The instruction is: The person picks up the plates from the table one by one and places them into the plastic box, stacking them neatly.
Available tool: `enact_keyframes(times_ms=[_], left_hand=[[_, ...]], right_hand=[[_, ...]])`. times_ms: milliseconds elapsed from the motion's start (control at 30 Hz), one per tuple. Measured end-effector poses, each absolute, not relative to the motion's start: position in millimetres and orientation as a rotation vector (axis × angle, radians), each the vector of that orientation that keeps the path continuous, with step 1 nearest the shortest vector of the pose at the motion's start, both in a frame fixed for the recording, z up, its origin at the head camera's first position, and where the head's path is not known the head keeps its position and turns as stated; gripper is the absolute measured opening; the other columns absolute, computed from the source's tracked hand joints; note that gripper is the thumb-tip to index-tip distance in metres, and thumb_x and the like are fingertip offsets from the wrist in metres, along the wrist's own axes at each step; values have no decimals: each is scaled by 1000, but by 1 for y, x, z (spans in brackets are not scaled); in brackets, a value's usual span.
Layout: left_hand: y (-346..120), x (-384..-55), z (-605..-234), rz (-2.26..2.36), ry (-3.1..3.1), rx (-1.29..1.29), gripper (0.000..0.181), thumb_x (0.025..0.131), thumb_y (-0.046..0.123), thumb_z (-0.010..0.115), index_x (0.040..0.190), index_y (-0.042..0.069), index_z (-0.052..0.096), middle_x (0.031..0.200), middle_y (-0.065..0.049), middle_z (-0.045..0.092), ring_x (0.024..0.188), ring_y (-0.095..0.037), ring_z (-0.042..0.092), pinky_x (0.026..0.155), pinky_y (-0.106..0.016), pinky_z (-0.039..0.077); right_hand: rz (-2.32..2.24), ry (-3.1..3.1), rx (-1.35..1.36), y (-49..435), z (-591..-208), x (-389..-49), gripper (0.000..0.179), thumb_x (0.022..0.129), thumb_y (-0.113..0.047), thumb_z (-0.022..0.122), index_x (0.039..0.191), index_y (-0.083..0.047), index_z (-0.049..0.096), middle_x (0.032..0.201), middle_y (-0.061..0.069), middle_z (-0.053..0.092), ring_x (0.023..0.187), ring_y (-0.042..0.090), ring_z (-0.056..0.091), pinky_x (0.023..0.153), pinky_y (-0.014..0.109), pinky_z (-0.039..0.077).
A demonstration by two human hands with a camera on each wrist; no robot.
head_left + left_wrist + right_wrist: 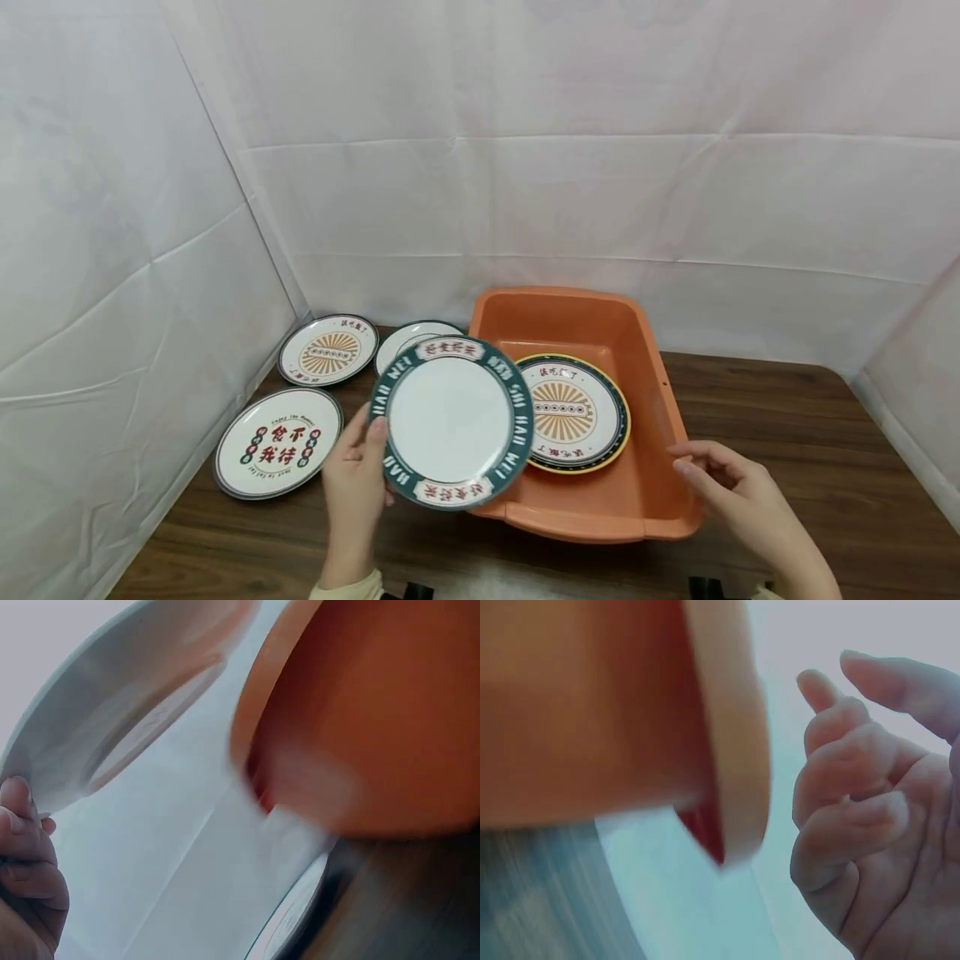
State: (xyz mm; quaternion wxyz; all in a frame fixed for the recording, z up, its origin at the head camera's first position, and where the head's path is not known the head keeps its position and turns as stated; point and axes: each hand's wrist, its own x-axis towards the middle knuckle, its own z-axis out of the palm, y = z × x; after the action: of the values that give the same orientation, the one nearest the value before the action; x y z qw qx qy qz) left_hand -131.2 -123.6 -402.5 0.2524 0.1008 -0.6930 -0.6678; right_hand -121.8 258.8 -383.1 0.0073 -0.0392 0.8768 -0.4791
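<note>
My left hand [356,473] grips the left edge of a white plate [450,421] with a lettered dark green rim, thumb on top. The left wrist view shows the fingers [26,851] under this tilted plate's pale underside [142,712]. The held plate overlaps the left side of an orange basin [645,500]. Inside the basin lies a sunburst plate [592,425] with a yellow-edged dark rim, partly covered by the held one. Beside the basin's right wall is my right hand [738,492], fingers loosely bent and holding nothing; the right wrist view shows a gap between hand and basin.
On the dark wooden table [780,417], left of the basin, lie a sunburst plate [327,350], a plate with red characters [277,443], and a third plate [408,336] partly hidden behind the held one. White cloth [562,167] hangs at the back and sides.
</note>
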Motion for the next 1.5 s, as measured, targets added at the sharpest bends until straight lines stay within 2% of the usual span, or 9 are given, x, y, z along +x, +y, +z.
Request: enact_keyframes(times_ms=[200, 367, 500, 667, 867, 1000, 1133, 1367, 1500], left_hand=[[-90, -132, -403, -1987, -1899, 130, 38, 94, 16, 56, 128, 0, 53, 47, -7, 53, 25, -11, 38, 25, -25, 32], [-71, -131, -400, -2086, -1915, 77, 38, 94, 18, 56, 128, 2, 53, 44, -8, 48, 25, -12, 37, 25, -23, 30], [-63, -131, -398, -2119, -1925, 47, 39, 94, 19, 57, 128, 1, 52, 44, -9, 48, 25, -11, 37, 25, -23, 30], [-59, -135, -399, -2129, -1950, -39, 37, 94, 20, 56, 127, 3, 54, 44, -10, 49, 25, -11, 37, 25, -24, 31], [-57, -143, -400, -2165, -2058, -62, 35, 95, 20, 54, 128, 8, 52, 46, -9, 47, 26, -13, 39, 27, -23, 33], [-55, -146, -390, -2202, -2155, -112, 35, 96, 14, 51, 129, 2, 48, 47, -8, 47, 27, -12, 41, 29, -23, 36], [-54, -145, -373, -2152, -2260, -150, 34, 96, 11, 50, 127, -3, 48, 48, -6, 48, 28, -9, 41, 32, -20, 36], [-56, -162, -370, -2034, -2313, -195, 34, 96, 16, 52, 127, 2, 50, 50, -5, 50, 31, -10, 40, 34, -21, 35], [-56, -179, -367, -1919, -2287, -236, 30, 93, 21, 57, 120, 7, 57, 50, -1, 43, 37, -11, 38, 38, -23, 34]], right_hand=[[-1505, 2688, -100, 237, -375, -121, 39, 96, -34, 49, 123, -7, 57, 81, 9, 56, 65, 18, 53, 53, 31, 46], [-1517, 2698, -147, 224, -376, -123, 36, 98, -30, 47, 121, -5, 59, 74, 8, 54, 55, 17, 48, 48, 28, 42], [-1572, 2723, -184, 216, -379, -125, 34, 98, -25, 48, 119, -1, 60, 68, 5, 54, 53, 16, 48, 44, 28, 39], [-1667, 2690, -173, 211, -383, -125, 33, 97, -22, 49, 119, 2, 59, 65, 5, 56, 55, 18, 51, 45, 28, 41], [-1708, 2680, -85, 206, -384, -127, 34, 96, -26, 52, 116, 1, 59, 68, 7, 58, 55, 18, 53, 47, 27, 42], [-1693, 2691, 58, 205, -382, -129, 39, 95, -31, 53, 117, 0, 59, 68, 8, 59, 56, 17, 56, 48, 27, 44], [-1668, 2687, 153, 205, -378, -133, 38, 94, -29, 54, 117, 1, 58, 65, 9, 60, 54, 18, 56, 48, 27, 45], [-1623, 2735, 99, 207, -357, -142, 39, 95, -28, 53, 118, 2, 57, 64, 9, 60, 52, 19, 55, 48, 28, 47], [-1596, 2808, 10, 209, -341, -149, 38, 96, -28, 51, 117, 3, 57, 65, 10, 59, 53, 21, 55, 48, 28, 47]])
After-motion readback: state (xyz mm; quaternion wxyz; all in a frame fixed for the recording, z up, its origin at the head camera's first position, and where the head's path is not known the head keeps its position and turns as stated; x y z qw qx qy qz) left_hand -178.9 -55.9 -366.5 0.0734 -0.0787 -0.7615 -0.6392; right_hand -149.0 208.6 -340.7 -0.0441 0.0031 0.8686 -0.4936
